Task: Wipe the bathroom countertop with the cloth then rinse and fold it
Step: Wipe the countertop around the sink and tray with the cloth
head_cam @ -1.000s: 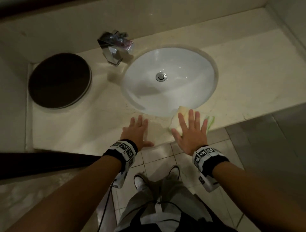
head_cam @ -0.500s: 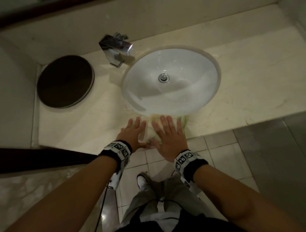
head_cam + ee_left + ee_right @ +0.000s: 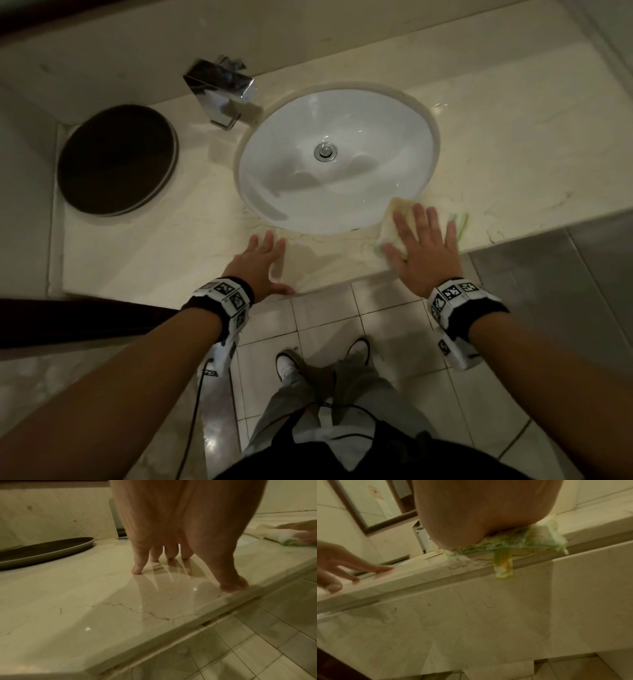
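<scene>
A pale yellow cloth [image 3: 394, 219] with green stripes lies on the cream marble countertop [image 3: 171, 246], on the narrow strip in front of the sink's right side. My right hand [image 3: 423, 240] presses flat on it with straight, spread fingers. In the right wrist view the cloth [image 3: 513, 540] bunches under my palm and its tag hangs over the counter edge. My left hand [image 3: 263, 257] rests flat on the bare counter in front of the sink's left side; the left wrist view shows its fingertips [image 3: 137, 570] touching the marble. It holds nothing.
A white oval sink [image 3: 337, 154] is set into the counter, with a chrome faucet [image 3: 221, 96] at its back left. A dark round tray [image 3: 116, 159] sits at the far left. The counter stretches further right [image 3: 513, 137]. Tiled floor and my shoes are below.
My right hand has slid the cloth to the right along the front strip, away from my left hand. The left hand has stayed in place.
</scene>
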